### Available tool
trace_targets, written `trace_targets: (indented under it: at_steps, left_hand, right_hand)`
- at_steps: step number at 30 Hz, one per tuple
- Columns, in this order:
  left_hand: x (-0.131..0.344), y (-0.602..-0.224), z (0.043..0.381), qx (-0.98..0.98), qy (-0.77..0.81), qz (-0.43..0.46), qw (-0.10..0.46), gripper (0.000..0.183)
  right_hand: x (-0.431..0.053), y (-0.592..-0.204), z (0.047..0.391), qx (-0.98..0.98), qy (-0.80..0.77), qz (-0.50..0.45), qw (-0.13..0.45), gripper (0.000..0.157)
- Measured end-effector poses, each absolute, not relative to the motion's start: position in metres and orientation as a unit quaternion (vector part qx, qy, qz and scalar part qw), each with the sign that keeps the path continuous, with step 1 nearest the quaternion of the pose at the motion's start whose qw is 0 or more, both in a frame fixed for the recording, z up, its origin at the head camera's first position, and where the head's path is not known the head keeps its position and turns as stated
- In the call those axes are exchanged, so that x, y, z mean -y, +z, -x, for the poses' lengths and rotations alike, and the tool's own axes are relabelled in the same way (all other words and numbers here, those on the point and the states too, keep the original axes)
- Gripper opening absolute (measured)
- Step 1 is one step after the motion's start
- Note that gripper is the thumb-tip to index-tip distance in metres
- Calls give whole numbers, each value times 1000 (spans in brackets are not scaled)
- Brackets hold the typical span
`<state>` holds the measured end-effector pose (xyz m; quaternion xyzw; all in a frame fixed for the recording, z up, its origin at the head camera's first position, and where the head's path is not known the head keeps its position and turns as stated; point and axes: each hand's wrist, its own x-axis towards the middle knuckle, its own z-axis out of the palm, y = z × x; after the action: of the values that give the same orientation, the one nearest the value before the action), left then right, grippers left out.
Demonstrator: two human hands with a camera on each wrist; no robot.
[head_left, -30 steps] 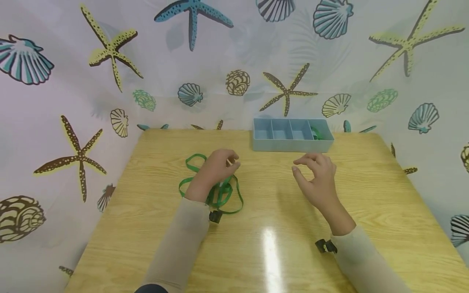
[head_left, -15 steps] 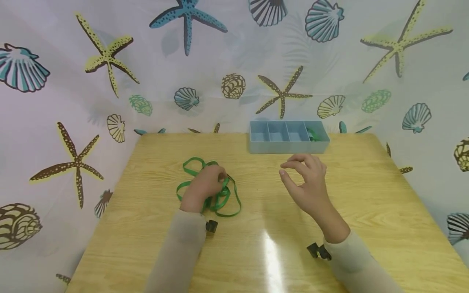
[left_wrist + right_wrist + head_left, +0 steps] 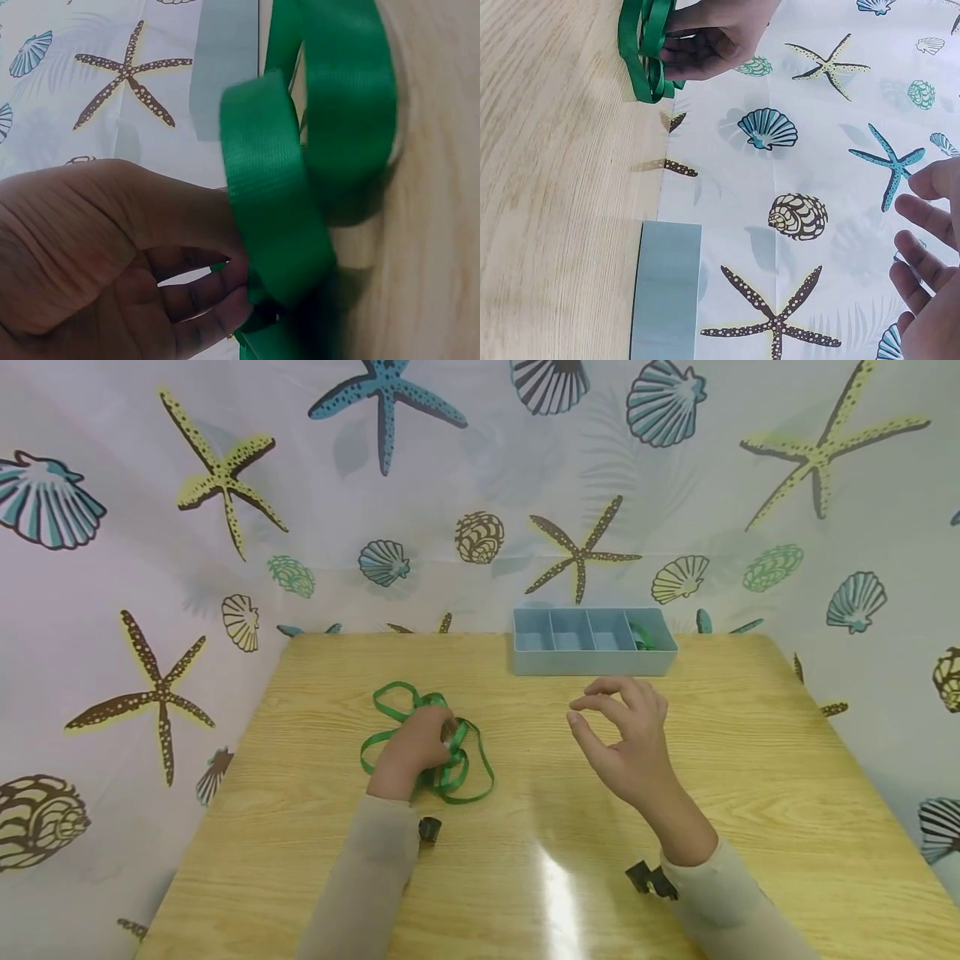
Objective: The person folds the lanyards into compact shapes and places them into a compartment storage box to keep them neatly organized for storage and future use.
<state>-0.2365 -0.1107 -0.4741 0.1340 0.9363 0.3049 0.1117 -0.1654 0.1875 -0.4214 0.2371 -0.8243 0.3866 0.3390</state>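
Note:
A loose, tangled length of green ribbon (image 3: pixel 262 180) lies in loops on the left part of the table. My left hand (image 3: pixel 417 743) reaches down into the tangle and pinches a loop between thumb and fingers; the ribbon partly hides the fingertips in the left wrist view. To the right, my right hand (image 3: pixel 632 739) hovers above the table, fingers and thumb bent in a loose C with a gap between them. It holds nothing. The right wrist view shows those relaxed right fingers at its edge.
A pale blue tray (image 3: pixel 592 663) with several compartments stands at the back of the table (image 3: pixel 480 877). Its rightmost compartment contains some green ribbon (image 3: pixel 642 637). A cloth (image 3: pixel 450 593) printed with shells and starfish hangs behind and at the sides.
My left hand has come down from above the ribbon and taken hold of a loop. My right hand has drifted slightly left, still holding nothing. The head view has shifted a little.

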Motion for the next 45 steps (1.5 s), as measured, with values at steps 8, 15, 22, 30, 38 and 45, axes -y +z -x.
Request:
trace_targets:
  at_steps: [8, 15, 22, 30, 38, 45]
  left_hand:
    - [110, -476, 237, -942, 287, -133, 112, 28]
    - [106, -472, 236, -939, 294, -148, 99, 16]
    - [103, -463, 233, -919, 342, -183, 66, 11]
    - [92, -446, 231, -908, 342, -243, 5, 13]
    - [78, -440, 229, -887, 344, -307, -27, 13]
    - [68, -434, 222, -857, 387, -342, -6, 15]
  right_hand:
    - [-186, -423, 163, 825, 389, -233, 337, 8]
    - [-186, -425, 163, 825, 389, -233, 337, 6]
    - [-186, -428, 162, 825, 391, -235, 332, 7]
    - [-182, -432, 164, 822, 403, -243, 320, 6]
    - [-174, -436, 166, 836, 399, -251, 282, 15]
    - [-167, -438, 168, 849, 397, -267, 223, 29]
